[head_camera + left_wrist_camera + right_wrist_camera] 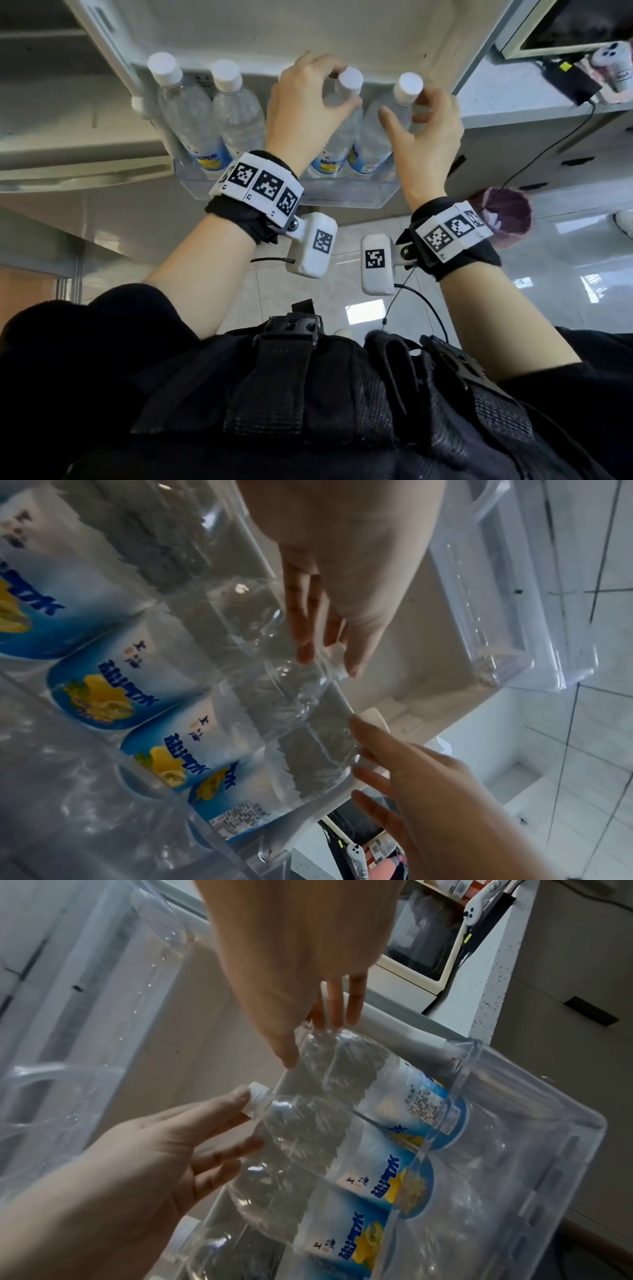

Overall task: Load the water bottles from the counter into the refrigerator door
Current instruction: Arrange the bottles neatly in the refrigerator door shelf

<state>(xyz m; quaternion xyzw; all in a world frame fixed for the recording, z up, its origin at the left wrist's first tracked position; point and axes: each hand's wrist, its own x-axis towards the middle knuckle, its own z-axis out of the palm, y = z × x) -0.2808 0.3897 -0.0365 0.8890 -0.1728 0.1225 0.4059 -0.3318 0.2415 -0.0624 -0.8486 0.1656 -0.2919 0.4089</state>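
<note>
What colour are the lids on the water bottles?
White. The bottle caps show best in the head view, standing in the refrigerator door shelf.

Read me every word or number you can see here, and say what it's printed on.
"上海": small characters on a water bottle label.
"盐汽水": large blue characters on the same label.
Fine print on the end bottle's label: too small to read.
Wristband markers: square codes only; the tiny digits beneath are too blurred to read.
</note>
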